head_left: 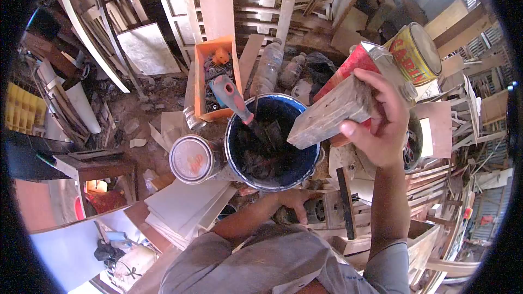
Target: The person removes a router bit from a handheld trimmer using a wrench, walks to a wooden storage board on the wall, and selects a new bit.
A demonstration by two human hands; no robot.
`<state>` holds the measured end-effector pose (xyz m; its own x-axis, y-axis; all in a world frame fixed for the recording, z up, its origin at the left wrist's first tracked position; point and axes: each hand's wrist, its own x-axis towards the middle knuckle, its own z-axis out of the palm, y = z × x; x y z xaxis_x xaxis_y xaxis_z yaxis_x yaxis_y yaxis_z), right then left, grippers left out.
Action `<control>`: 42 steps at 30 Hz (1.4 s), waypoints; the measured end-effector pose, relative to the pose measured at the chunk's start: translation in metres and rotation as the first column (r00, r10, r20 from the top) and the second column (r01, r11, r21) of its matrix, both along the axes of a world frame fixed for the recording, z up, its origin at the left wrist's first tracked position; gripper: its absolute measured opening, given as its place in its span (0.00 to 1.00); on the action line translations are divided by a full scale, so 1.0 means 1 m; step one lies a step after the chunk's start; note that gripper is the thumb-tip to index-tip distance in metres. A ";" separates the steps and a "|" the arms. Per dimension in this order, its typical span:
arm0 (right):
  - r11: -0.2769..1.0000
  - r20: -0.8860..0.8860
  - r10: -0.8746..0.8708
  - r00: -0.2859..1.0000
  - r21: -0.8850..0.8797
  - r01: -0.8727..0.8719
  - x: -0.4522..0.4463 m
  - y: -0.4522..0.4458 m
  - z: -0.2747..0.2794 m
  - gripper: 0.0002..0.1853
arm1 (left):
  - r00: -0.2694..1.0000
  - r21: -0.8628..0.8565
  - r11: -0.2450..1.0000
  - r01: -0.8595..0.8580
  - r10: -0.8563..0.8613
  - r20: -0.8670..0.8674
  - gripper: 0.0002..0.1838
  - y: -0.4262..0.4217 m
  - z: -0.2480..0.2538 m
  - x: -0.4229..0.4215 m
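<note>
My right hand (384, 120) grips a worn, greyish wooden block (332, 111) between thumb and fingers, tilted over the right rim of a blue bucket (231, 155). Dark contents lie in the bucket, and a tool with a red and grey handle (233, 99) leans out over its left rim. Below the bucket, my left hand (294, 201) rests at a dusty grey metal object (317, 210), its fingers partly in shadow, so what it holds is unclear.
An orange bin (200, 71) of small hardware stands behind the bucket, a lidded can (192, 159) to its left. Plastic bottles (268, 71), a red container (351, 65) and a yellow tin (417, 54) stand farther back. White boards (182, 207) lie at lower left.
</note>
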<state>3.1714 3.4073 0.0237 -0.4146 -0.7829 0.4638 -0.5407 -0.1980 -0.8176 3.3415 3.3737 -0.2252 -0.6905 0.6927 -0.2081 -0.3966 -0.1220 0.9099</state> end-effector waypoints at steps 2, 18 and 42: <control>1.000 -0.151 0.011 0.988 -0.002 -0.012 -0.003 -0.007 -0.004 0.38 | 1.000 0.126 0.992 0.016 -0.018 0.014 0.76 0.001 -0.009 -0.005; 0.987 -0.499 0.046 0.865 0.154 0.037 0.006 -0.044 0.031 0.31 | 0.992 -0.021 0.999 -0.034 0.031 -0.123 0.76 0.001 -0.038 -0.023; 0.627 -0.594 0.760 0.264 0.777 -0.057 0.094 -0.068 -0.044 0.06 | 0.948 -0.254 0.941 -0.224 0.150 -0.280 0.77 0.017 -0.038 0.020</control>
